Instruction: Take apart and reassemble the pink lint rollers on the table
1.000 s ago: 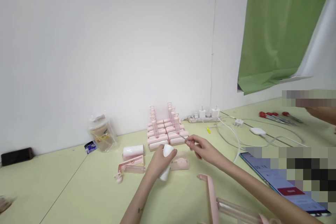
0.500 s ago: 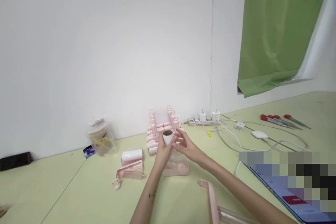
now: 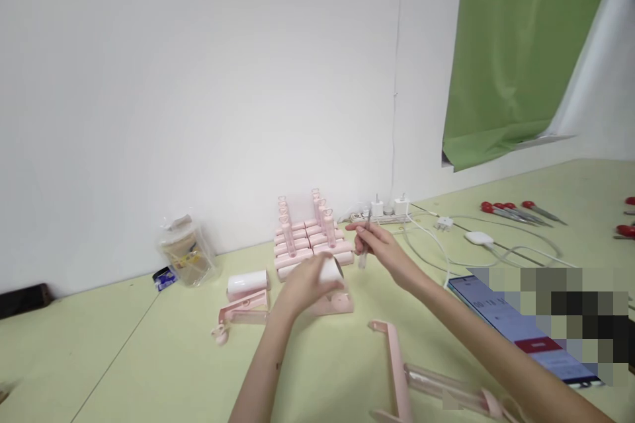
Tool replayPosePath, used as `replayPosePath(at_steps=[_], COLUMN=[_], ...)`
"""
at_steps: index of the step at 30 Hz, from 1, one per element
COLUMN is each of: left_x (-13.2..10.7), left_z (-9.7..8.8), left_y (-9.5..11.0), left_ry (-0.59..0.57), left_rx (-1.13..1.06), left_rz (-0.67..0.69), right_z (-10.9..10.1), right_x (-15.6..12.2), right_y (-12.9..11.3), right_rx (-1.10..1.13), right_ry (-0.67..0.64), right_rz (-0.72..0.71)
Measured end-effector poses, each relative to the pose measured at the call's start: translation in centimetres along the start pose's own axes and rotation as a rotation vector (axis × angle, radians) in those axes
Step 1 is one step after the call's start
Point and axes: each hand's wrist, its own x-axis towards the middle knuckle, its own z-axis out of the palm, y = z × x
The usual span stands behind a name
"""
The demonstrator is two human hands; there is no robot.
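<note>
My left hand (image 3: 306, 285) is wrapped over a white roll (image 3: 330, 271) with a dark hollow end, which lies tilted on its side. Just to the right, my right hand (image 3: 380, 246) pinches a thin translucent strip (image 3: 363, 258), apart from the roll; it looks like clear film. A pink plastic part (image 3: 340, 305) sits below the roll, partly hidden by my left hand. Behind stand rows of pink rollers (image 3: 292, 246) with upright clear-and-pink handles (image 3: 329, 228). Nearer me lies a pink frame (image 3: 395, 363) with a clear tube (image 3: 436, 383).
On the left are another white roll (image 3: 248, 283), a pink frame piece (image 3: 248, 304) and a bagged container (image 3: 186, 251). A power strip (image 3: 381, 218), cables, red-handled tools (image 3: 510, 210) and a phone (image 3: 520, 324) occupy the right. A dark phone (image 3: 24, 299) lies far left.
The roll has gone from upright between both hands to tilted in my left hand alone. My right hand has moved away up and right, holding the translucent strip. The view has shifted slightly.
</note>
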Motion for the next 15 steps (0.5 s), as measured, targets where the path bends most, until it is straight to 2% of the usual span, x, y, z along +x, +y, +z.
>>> replayPosePath(at_steps=[2, 4, 8, 12, 15], left_x=[-0.3, -0.4, -0.1, -0.8, -3.2], left_z=[1.4, 2.6, 3.4, 3.6, 4.6], left_y=[-0.9, -1.6, -1.7, 0.4, 2.0], left_ry=[-0.117, -0.169, -0.217, -0.214, -0.185], left_rx=[0.118, 0.215, 0.318, 0.330, 0.317], left_rz=[0.023, 0.043, 0.087, 0.084, -0.087], right_z=[-1.6, -3.1, -5.1, -5.9, -5.1], right_x=[-1.4, -3.3, -7.6, -10.6, -11.8], right_y=[-1.5, -2.8, -3.8, -1.6, 1.0], right_rx=[-0.017, -0.089, -0.555, -0.898, -1.030], right_ry=[-0.004, -0.077, -0.345, -0.619, -0.711], right_rz=[0.013, 0.042, 0.091, 0.075, 0.061])
